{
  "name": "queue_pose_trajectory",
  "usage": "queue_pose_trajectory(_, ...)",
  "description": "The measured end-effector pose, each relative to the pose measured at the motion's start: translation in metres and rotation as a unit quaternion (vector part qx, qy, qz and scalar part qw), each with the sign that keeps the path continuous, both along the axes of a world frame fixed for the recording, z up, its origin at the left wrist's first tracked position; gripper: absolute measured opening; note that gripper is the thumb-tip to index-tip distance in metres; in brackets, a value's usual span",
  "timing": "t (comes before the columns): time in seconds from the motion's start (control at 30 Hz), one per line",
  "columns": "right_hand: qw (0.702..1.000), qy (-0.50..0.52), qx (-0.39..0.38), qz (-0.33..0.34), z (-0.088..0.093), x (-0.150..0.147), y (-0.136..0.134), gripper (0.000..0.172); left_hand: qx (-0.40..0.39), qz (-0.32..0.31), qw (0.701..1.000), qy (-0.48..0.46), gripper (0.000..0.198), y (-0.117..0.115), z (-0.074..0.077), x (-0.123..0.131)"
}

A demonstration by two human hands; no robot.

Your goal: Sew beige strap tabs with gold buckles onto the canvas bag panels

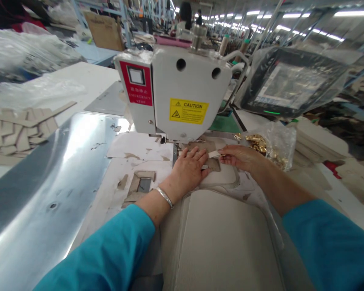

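Strip (214, 154): your right hand (239, 157) pinches this small pale piece between thumb and forefinger at its right end. It lies across the top of the brown patch (214, 164), just in front of the machine head (182, 93). Your left hand (189, 167) lies flat, palm down, fingers close together, pressing on the left side of the patch and on the beige panel (227, 238) beneath it. The panel runs from the near edge of the table (48, 182) up to the needle area.

Status, judged from the layout: the panel is laid in place, the patch is set on it, and the strip is being aligned. No stitch line can be made out on the patch or strip, and the needle is hidden behind the head. Treat the sewing as not yet done.

Surroundings:
- A cut-out template (141, 184) lies just left of your left wrist.
- A stack of cut pieces (18, 131) sits at the left edge of the table.
- A bag of gold fittings (261, 143) lies just beyond your right hand.
- A wrapped screen (291, 87) stands at the far right.
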State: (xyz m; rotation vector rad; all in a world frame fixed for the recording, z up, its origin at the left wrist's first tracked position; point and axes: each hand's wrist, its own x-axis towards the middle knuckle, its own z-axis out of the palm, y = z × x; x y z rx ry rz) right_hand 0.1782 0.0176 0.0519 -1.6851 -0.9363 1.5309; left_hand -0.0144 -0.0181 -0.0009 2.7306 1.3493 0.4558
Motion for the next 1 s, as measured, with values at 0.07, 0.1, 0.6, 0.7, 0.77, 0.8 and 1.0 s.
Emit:
queue_pose_trajectory(0.07,1.0,-0.007,-0.004,-0.004,-0.001,0.0,0.001,0.022,0.0,0.0,1.0,0.001,0.049,0.0,0.0,0.0)
queue_pose_trajectory(0.1,1.0,-0.013,-0.006,-0.007,-0.001,0.0,0.001,0.023,-0.001,0.0,1.0,0.001,0.05,0.0,0.0,0.0)
queue_pose_trajectory(0.6,0.997,-0.071,-0.005,-0.027,-0.005,-0.001,0.001,0.024,0.005,-0.001,1.0,0.005,0.051,0.0,-0.002,0.0)
queue_pose_trajectory(0.7,0.997,-0.081,0.004,0.0,-0.004,0.0,0.002,0.021,0.011,-0.002,1.0,0.003,0.051,0.001,-0.003,0.0)
queue_pose_trajectory(0.77,0.995,-0.101,0.016,0.014,-0.006,0.0,0.003,0.02,0.012,-0.002,1.0,0.004,0.051,0.001,-0.003,0.0)
queue_pose_trajectory(0.8,0.993,-0.116,0.023,0.017,-0.007,0.0,0.003,0.02,0.011,-0.002,1.0,0.005,0.051,0.0,-0.002,0.0)
queue_pose_trajectory(1.0,0.962,-0.261,0.066,0.049,-0.019,0.0,0.005,0.017,0.0,0.006,1.0,0.017,0.051,0.0,0.001,0.001)
